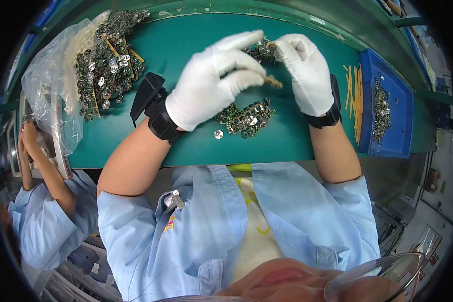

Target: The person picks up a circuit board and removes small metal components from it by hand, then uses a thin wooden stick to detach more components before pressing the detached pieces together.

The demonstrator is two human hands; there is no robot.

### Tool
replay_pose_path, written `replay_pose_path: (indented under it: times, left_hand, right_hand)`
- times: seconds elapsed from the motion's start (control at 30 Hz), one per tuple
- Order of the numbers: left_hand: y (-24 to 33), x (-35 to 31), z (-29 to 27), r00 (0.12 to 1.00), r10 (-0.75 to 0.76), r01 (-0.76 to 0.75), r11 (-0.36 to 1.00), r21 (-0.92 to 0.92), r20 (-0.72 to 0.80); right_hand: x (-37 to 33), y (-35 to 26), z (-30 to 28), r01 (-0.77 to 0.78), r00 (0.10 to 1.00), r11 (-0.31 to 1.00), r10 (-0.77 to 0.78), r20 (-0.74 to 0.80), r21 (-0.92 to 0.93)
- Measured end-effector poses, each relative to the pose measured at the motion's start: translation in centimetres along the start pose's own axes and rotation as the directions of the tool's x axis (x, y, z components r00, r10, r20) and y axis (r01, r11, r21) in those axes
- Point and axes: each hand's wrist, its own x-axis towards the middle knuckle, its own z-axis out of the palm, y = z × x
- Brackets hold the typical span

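Observation:
White gloves cover both my hands. My left hand (214, 78) has its index finger stretched away, while its other fingertips come close to the thumb around a short, rough brown piece (273, 82). Opposite it, my right hand (304, 70) is closed in a pinch at a small tan end (271, 46), whose full shape is hidden. Small round metal discs (260, 52) lie between and behind the hands, partly covered by the fingers. Below my left hand sits another heap of shiny discs (249, 120) with green parts, and one loose disc (218, 134) beside it.
On the green table (196, 151), a large disc heap (108, 70) with thin sticks lies at left beside a clear plastic bag (45, 75). At right are tan sticks (356, 100) and a blue tray (400, 121) holding discs. Another person's hands (29, 136) are at far left.

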Motion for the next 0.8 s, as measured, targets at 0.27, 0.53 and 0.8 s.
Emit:
replay_pose_path:
  times: [0.27,0.53,0.8]
  left_hand:
    - [1.2,-0.7,0.7,0.978,-0.070,0.082,0.995,-0.054,0.198]
    - [2.1,-0.7,1.0,0.885,-0.329,0.407,0.891,-0.203,0.330]
    - [-1.4,-0.4,0.3,0.973,-0.230,0.230,0.973,-0.033,-0.019]
  right_hand:
    - [-0.6,0.7,1.5,0.259,0.948,0.890,-0.309,-0.079,-0.374]
    - [0.6,0.5,1.4,-0.032,0.984,0.910,-0.044,-0.172,-0.413]
    - [0.6,0.7,-0.1,-0.034,0.993,0.969,0.006,-0.117,-0.246]
